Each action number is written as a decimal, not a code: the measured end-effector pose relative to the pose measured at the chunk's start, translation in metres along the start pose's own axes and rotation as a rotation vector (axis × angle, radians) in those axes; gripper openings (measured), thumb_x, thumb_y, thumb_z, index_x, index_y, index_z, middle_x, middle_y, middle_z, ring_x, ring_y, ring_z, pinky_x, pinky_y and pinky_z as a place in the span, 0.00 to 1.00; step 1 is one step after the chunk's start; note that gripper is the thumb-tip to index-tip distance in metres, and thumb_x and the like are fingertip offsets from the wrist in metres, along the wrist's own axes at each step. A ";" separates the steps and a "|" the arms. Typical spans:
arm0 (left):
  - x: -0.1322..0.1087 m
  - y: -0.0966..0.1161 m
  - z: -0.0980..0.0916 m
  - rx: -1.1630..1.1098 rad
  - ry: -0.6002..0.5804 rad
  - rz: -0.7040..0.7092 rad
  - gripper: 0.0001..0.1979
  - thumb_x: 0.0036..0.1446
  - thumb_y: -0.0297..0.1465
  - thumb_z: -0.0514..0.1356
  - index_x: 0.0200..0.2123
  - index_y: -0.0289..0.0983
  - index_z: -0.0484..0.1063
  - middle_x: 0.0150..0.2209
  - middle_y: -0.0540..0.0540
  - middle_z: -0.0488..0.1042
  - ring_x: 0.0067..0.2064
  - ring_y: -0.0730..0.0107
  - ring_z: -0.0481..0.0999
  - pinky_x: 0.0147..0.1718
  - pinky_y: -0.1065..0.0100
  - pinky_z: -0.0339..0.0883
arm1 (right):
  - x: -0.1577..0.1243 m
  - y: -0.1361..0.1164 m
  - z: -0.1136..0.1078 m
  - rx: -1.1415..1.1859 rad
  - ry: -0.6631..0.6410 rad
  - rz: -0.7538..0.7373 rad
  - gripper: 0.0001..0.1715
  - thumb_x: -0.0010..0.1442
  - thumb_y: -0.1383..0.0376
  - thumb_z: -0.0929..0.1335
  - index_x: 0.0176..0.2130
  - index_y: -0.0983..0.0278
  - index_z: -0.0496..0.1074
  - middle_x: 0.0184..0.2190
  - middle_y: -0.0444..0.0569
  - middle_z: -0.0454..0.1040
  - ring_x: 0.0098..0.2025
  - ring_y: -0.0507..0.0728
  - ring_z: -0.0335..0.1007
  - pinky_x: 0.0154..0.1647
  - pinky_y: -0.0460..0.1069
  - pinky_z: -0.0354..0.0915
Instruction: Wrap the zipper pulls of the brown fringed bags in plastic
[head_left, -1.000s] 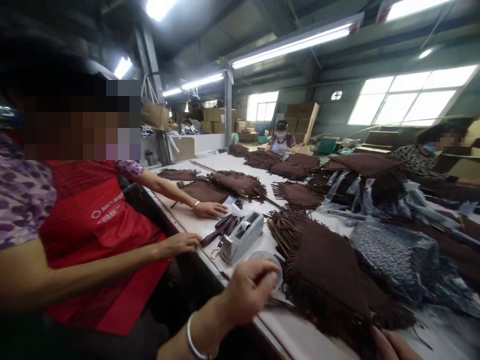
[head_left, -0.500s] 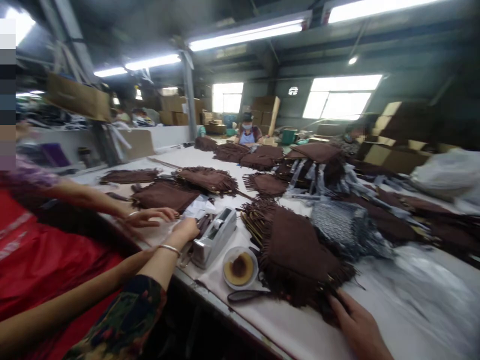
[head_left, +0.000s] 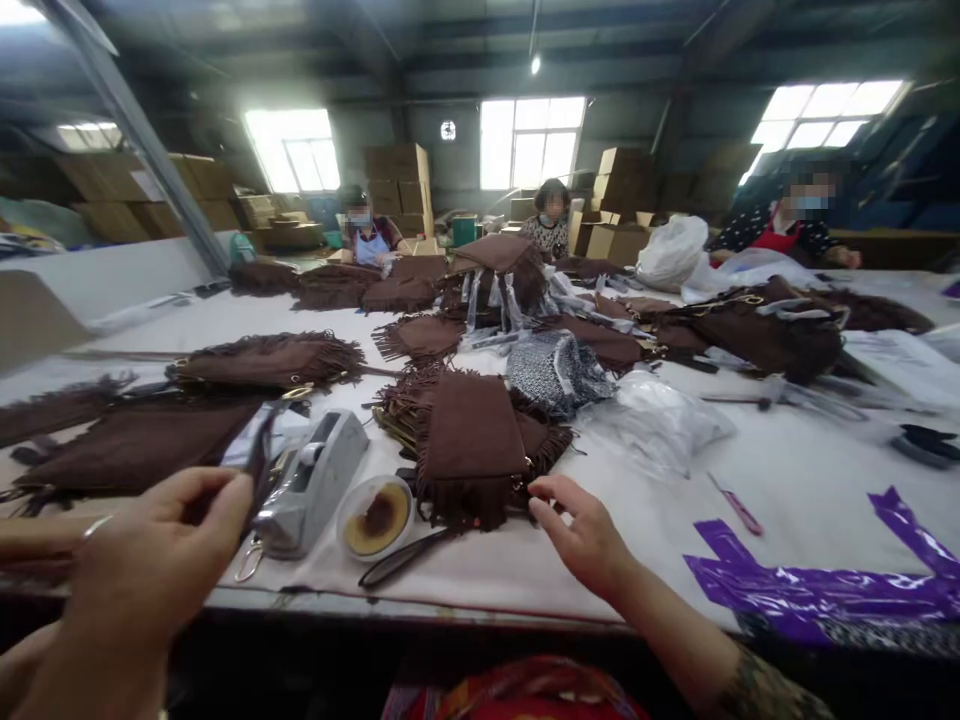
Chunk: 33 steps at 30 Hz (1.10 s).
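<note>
Several fringed brown pouches [head_left: 469,445] lie stacked near the front of the table [head_left: 787,480], the right hand [head_left: 581,535] loosely spread, fingertips at the fringe. Left hand [head_left: 150,570] pinches a dark strap [head_left: 259,445] beside the tape dispenser [head_left: 311,485]. A careless tug could drag fringe into the dish of brown paste [head_left: 375,515] just beside.

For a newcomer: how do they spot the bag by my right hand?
On the long white table, find the grey tape dispenser and round dish. Just right of them, the brown fringed bag tops a stack, its fringe at the fingertips of the right hand.
</note>
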<state>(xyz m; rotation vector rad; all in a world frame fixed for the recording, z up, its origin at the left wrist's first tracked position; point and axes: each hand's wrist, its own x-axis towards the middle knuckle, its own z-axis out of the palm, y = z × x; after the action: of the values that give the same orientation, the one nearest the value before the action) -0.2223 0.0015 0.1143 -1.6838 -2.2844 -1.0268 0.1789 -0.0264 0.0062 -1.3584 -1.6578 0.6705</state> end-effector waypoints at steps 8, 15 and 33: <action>-0.175 0.140 0.072 -0.547 -0.547 0.519 0.08 0.58 0.28 0.54 0.27 0.38 0.68 0.27 0.48 0.69 0.30 0.71 0.69 0.29 0.71 0.62 | 0.007 -0.035 0.003 1.196 0.029 0.475 0.24 0.61 0.50 0.67 0.49 0.62 0.65 0.39 0.51 0.76 0.37 0.56 0.75 0.33 0.50 0.70; -0.209 0.157 0.107 -0.627 -0.899 0.535 0.07 0.55 0.26 0.55 0.25 0.38 0.65 0.27 0.48 0.69 0.30 0.70 0.68 0.29 0.70 0.60 | -0.009 -0.018 -0.032 1.170 0.125 0.470 0.16 0.61 0.54 0.68 0.40 0.63 0.66 0.22 0.37 0.64 0.16 0.44 0.51 0.12 0.39 0.49; -0.175 0.179 0.156 -0.929 -1.242 -0.216 0.21 0.42 0.50 0.60 0.15 0.41 0.61 0.14 0.51 0.59 0.15 0.73 0.57 0.14 0.70 0.48 | -0.050 -0.009 -0.032 -0.164 -0.124 -0.156 0.12 0.59 0.66 0.65 0.44 0.64 0.71 0.37 0.51 0.75 0.38 0.58 0.71 0.40 0.50 0.65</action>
<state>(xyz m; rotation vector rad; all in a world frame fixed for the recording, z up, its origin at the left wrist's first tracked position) 0.0449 -0.0205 -0.0076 -3.1925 -2.8659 -1.4957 0.2035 -0.0805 0.0151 -1.3056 -1.9316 0.5462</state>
